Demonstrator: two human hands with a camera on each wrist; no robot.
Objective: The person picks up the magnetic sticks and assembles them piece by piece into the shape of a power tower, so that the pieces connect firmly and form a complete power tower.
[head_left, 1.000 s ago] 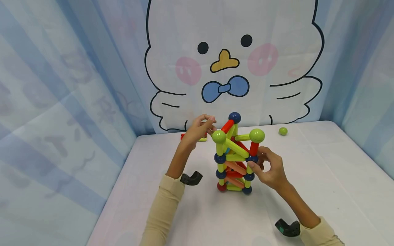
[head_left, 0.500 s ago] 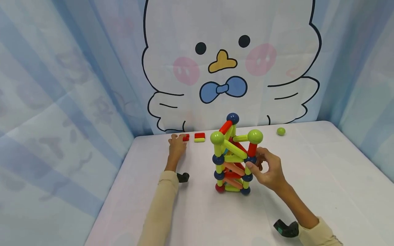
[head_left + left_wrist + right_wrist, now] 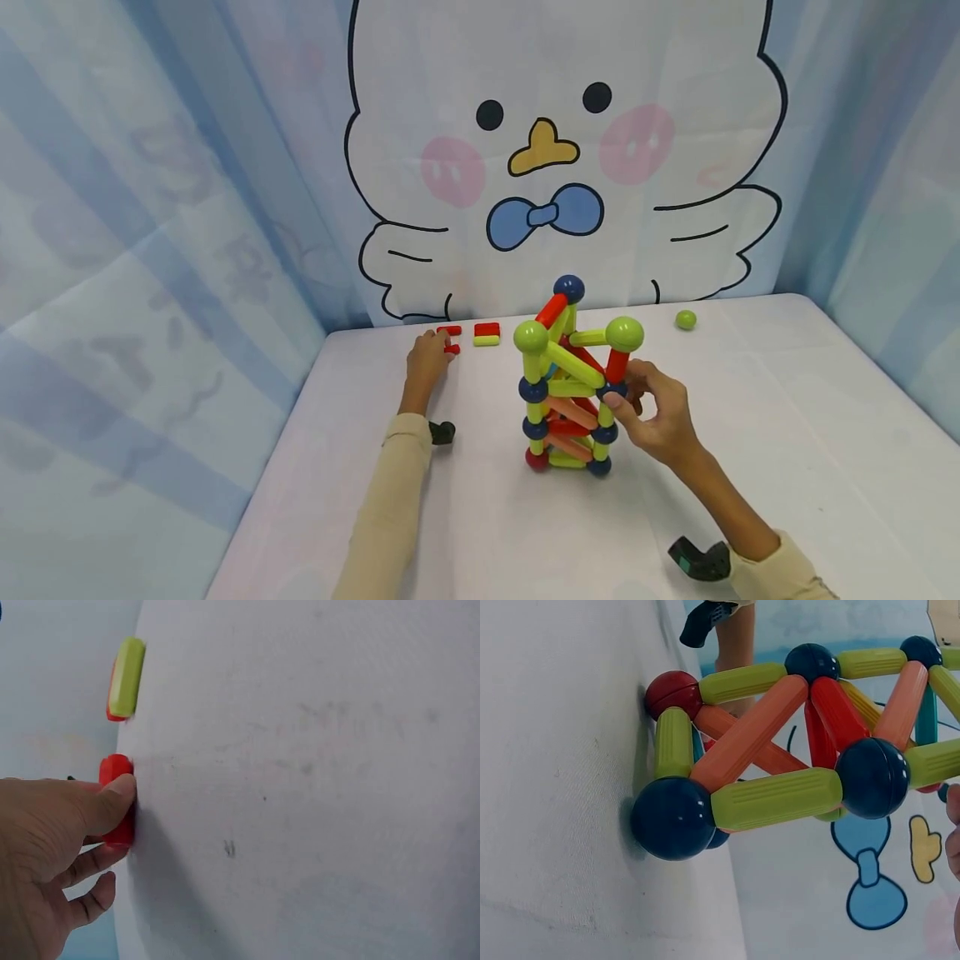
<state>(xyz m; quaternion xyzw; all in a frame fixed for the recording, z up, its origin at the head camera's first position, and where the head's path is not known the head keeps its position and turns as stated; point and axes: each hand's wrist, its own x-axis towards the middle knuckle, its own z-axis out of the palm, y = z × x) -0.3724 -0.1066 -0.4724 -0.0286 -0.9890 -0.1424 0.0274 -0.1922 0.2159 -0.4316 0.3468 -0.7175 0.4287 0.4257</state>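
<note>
A tower of magnetic rods and balls stands upright on the table, in green, red, orange and dark blue. My right hand holds its right side, thumb and fingers at a dark blue ball below a short red rod. In the right wrist view the tower's lower part fills the frame, with only fingertips showing at the right edge. At the table's back left, my left hand pinches a red rod between thumb and fingers. Another red rod lies just behind it.
Right of the left hand lie a red rod and a green rod, side by side. A loose green ball rests near the back edge at right. A printed curtain hangs behind the table.
My left hand has gone from beside the tower's top to the rods at the back left. The nearer red rod has shifted toward me, apart from the other. The right hand stays put.
</note>
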